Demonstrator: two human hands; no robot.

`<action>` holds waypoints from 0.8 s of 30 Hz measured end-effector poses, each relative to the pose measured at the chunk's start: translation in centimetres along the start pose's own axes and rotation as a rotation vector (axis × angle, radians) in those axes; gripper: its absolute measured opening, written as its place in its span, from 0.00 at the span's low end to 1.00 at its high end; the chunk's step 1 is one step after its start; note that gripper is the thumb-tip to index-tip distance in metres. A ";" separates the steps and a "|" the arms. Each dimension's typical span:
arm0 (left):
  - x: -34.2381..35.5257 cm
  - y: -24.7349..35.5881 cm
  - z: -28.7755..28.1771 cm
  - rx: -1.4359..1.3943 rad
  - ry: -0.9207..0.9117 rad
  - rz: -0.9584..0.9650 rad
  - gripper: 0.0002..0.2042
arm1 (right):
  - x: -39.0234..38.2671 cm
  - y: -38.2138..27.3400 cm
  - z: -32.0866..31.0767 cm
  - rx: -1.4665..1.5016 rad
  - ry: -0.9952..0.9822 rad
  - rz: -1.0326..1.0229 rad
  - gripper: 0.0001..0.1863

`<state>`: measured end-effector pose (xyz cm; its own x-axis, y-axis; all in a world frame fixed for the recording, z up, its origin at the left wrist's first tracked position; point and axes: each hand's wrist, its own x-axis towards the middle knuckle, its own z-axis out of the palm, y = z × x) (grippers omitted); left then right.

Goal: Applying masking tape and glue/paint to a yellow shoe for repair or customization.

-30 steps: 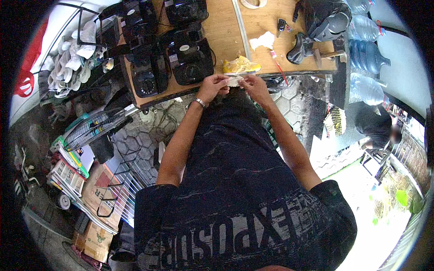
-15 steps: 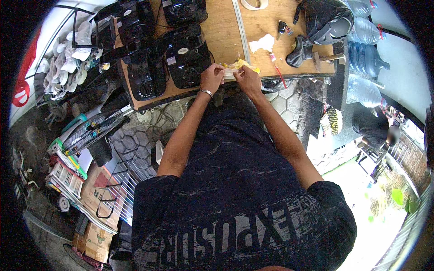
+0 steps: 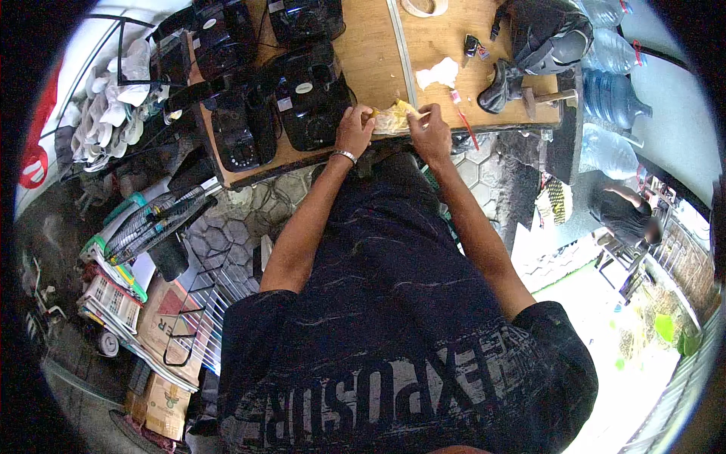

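Observation:
A crumpled yellow and whitish piece (image 3: 391, 121), like thin film or cloth, lies at the table's near edge between my hands. My left hand (image 3: 354, 133) is closed on its left end, thumb and fingers pinched together. At its right end my right hand (image 3: 432, 136) is closed too, with a pale edge showing by its fingertips. What exactly the piece is, I cannot make out. Just left of my left hand stands a black appliance (image 3: 306, 102) with a rounded top.
More black appliances (image 3: 240, 132) crowd the left of the wooden table (image 3: 374, 57). Rightward lie a white scrap (image 3: 439, 73), a red stick-like item (image 3: 467, 127), a hammer (image 3: 548, 98) and a black bag (image 3: 548, 34). Large water bottles (image 3: 616, 98) stand beyond. Another person (image 3: 624, 216) sits far right.
My right hand has moved to the right, away from my left, and more of the yellow and whitish piece shows between them. My left hand has hardly moved.

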<state>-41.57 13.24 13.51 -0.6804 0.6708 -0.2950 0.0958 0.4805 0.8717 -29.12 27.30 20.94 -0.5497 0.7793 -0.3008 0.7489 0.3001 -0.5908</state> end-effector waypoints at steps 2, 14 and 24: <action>0.0 0.0 -0.1 -0.016 -0.034 -0.059 0.11 | 0.6 3.0 -1.9 -0.045 0.170 -0.034 0.23; -2.6 0.4 -3.4 0.037 -0.018 0.086 0.08 | 1.8 16.3 -2.9 -0.097 0.172 0.029 0.13; -8.1 1.1 -7.6 -0.080 -0.160 -0.134 0.10 | 19.2 0.0 -6.3 -0.106 0.234 -0.136 0.13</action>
<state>-41.46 4.02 19.82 -0.5584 0.6882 -0.4631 -0.0503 0.5292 0.8470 -37.34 45.70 19.92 -0.5569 0.8298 -0.0357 0.7153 0.4572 -0.5285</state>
